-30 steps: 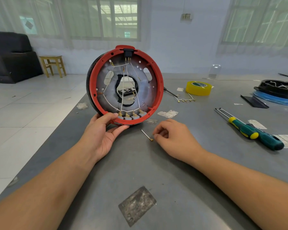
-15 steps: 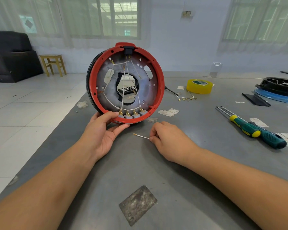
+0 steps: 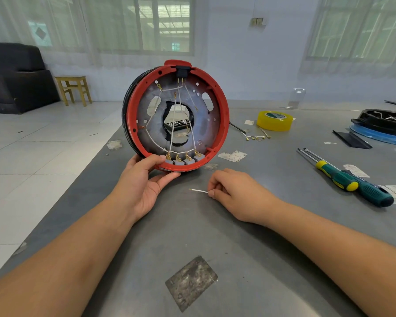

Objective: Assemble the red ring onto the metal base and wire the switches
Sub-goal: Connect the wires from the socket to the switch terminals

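The red ring (image 3: 224,115) stands upright on its edge on the grey table, fitted round the metal base (image 3: 201,126). White wires cross the base down to several grey switches (image 3: 183,159) at the ring's bottom. My left hand (image 3: 144,181) grips the ring's lower edge, thumb on the inside near the switches. To the right, my right hand (image 3: 236,193) pinches one end of a short white wire (image 3: 198,191), which points left just above the table.
A roll of yellow tape (image 3: 274,120) and loose terminal wires (image 3: 256,136) lie behind the ring to the right. Two screwdrivers (image 3: 352,181) lie at the right. A black and blue assembly (image 3: 384,125) sits at the far right edge. The table's left edge drops to a tiled floor.
My right hand has picked the short wire up from the table and turned it to point left. My left hand has kept its hold on the ring.
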`<state>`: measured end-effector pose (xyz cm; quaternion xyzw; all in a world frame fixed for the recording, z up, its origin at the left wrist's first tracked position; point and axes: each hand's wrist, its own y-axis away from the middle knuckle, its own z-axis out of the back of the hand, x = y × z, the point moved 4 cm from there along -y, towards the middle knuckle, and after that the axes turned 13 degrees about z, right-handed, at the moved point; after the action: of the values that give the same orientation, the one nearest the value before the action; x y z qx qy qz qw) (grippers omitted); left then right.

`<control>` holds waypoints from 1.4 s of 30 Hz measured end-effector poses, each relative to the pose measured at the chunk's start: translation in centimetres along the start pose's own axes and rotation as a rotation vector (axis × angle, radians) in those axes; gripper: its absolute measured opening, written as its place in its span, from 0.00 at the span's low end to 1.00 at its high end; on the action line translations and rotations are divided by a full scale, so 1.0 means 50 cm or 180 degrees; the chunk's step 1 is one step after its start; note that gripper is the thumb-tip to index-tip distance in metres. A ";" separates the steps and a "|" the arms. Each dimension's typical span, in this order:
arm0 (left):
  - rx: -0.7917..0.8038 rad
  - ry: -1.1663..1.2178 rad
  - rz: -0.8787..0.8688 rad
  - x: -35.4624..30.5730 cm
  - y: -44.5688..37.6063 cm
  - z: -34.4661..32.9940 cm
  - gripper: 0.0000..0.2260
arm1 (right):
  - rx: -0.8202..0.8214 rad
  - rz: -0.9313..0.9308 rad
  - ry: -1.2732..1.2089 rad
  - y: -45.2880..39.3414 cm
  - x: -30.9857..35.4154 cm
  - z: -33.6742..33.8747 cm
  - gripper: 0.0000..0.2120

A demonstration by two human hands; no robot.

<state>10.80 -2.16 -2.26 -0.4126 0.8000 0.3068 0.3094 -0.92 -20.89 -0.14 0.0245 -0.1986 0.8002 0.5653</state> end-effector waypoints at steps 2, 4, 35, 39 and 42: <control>-0.0002 -0.0005 0.0008 0.000 0.001 -0.001 0.14 | -0.0158 0.0193 -0.0038 0.008 0.001 -0.003 0.02; 0.0007 -0.0003 0.0007 -0.001 0.004 -0.002 0.15 | -0.0411 0.0221 -0.0293 0.008 0.000 -0.003 0.02; 0.0230 -0.0013 0.0060 0.005 0.004 -0.015 0.32 | -0.1003 -0.0306 -0.1226 -0.161 -0.010 0.061 0.12; 0.0228 -0.0009 0.0073 0.005 0.007 -0.015 0.32 | -0.0970 -0.0226 -0.1268 -0.162 -0.004 0.054 0.13; 0.0225 0.0001 0.0109 0.006 0.006 -0.016 0.32 | -0.1015 -0.0229 -0.1203 -0.162 -0.004 0.053 0.13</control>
<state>10.20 -2.73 -1.89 -0.3876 0.8173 0.2836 0.3183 6.06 -19.69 4.61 0.0912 -0.4235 0.7193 0.5430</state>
